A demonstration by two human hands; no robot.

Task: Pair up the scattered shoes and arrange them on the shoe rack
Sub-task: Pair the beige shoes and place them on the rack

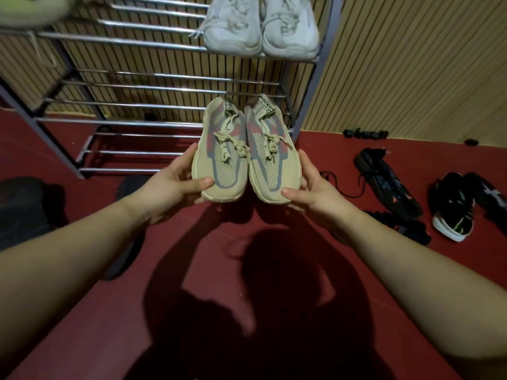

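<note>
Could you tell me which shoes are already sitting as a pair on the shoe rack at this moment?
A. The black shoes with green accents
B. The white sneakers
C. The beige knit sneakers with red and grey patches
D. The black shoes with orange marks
B: the white sneakers sit side by side on an upper shelf of the shoe rack, while the beige pair is in the hands and the black shoes lie on the floor.

L hand and R hand gripping beige sneaker pair toes-first before shoe rack, white pair on upper shelf, black shoes right of rack
</note>
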